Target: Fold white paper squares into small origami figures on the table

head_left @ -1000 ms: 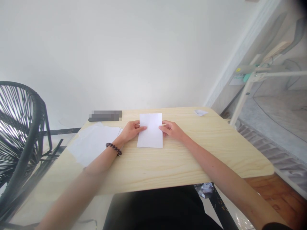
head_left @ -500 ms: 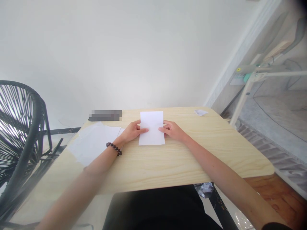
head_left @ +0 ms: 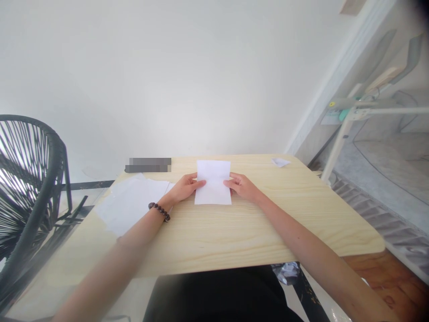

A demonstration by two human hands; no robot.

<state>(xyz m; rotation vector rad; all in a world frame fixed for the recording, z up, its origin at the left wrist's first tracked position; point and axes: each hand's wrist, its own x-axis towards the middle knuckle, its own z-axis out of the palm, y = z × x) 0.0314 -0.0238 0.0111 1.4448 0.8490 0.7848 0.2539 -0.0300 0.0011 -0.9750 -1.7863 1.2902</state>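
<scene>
A small white sheet of paper (head_left: 213,182) lies on the light wooden table (head_left: 234,228), near its far edge. My left hand (head_left: 183,188), with a dark bead bracelet at the wrist, pinches the sheet's left edge with thumb and fingers closed on it. Over on the other side, my right hand (head_left: 241,185) grips the right edge the same way. A faint crease runs across the upper part of the sheet.
Several loose white sheets (head_left: 130,203) lie at the table's left. A small folded scrap of paper (head_left: 280,162) sits at the far right corner. A black wire chair (head_left: 30,188) stands left; a white frame (head_left: 342,134) stands right. A dark flat object (head_left: 147,165) rests against the wall.
The sheet has slid slightly away from me and looks shorter, its near edge drawn up. Both hands stayed on its sides. The camera tilted down a little.
</scene>
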